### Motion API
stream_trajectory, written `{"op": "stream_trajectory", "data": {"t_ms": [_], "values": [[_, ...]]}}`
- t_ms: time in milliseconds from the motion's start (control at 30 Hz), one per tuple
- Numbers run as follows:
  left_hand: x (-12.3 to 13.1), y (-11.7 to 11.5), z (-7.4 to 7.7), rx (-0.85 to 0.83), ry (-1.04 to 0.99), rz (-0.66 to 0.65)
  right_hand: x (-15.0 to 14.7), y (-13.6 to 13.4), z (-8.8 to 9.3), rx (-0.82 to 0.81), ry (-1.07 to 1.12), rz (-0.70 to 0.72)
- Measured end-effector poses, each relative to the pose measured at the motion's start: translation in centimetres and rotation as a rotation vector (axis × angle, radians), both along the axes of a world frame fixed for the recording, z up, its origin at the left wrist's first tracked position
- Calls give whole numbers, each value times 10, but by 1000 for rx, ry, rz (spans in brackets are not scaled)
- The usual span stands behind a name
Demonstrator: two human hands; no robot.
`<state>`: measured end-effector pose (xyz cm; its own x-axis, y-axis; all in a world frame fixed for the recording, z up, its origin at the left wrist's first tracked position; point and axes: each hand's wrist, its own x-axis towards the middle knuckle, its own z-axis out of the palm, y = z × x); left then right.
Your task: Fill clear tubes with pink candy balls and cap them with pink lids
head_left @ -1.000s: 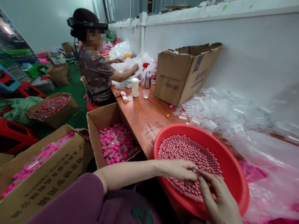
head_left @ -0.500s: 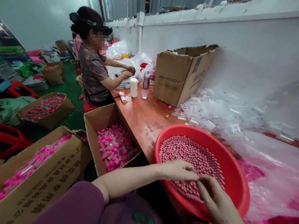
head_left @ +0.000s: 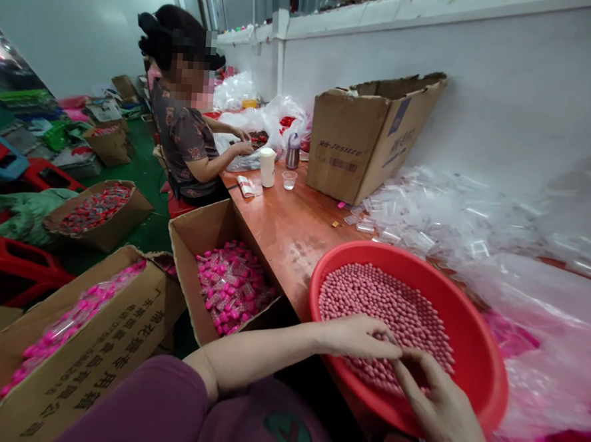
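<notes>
A red plastic basin (head_left: 481, 366) sits tilted at the near edge of a brown table (head_left: 294, 234). It is full of small pink beads (head_left: 385, 306). My left hand (head_left: 361, 337) reaches over the basin's near rim with its fingers pinched together on the beads. My right hand (head_left: 434, 403) lies just beside it inside the basin, fingers curled and meeting the left fingertips. What the fingers pinch is too small to make out.
Clear plastic bags (head_left: 535, 315) and small clear tubes (head_left: 410, 221) cover the table's right. A tall cardboard box (head_left: 365, 145) stands behind. Open boxes of pink-capped tubes (head_left: 231, 287) (head_left: 83, 328) sit at my left. Another person (head_left: 190, 141) works farther along, by a white cup (head_left: 267, 167).
My hands stay together in the basin, fingers shifting slightly among the beads. The view has drifted a little. The other person's hands have moved closer to the bags in front of them.
</notes>
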<state>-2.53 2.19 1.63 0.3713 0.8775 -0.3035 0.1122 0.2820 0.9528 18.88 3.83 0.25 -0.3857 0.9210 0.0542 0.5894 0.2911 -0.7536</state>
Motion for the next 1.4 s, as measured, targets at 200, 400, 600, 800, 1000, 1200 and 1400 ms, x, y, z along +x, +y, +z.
{"op": "stream_trajectory", "data": {"t_ms": [200, 400, 600, 800, 1000, 1200, 1400], "values": [[-2, -10, 8, -157, -242, 202, -19, -29, 16, 84, 122, -185], [-6, -2, 10, -350, -440, 328, -11, -38, -8, 173, 357, -361], [-10, -6, 15, -348, -500, 298, -15, -42, -17, 208, 306, -340], [-13, -6, 18, -365, -507, 274, -20, -46, -12, 248, 196, -318], [-14, -8, 20, -352, -525, 285, -21, -45, -18, 312, 172, -315], [-11, -15, 17, -294, -432, 366, -27, -62, -29, 496, 95, -224], [-8, -14, 13, -270, -402, 404, 45, -70, -43, 634, 14, -605]]}}
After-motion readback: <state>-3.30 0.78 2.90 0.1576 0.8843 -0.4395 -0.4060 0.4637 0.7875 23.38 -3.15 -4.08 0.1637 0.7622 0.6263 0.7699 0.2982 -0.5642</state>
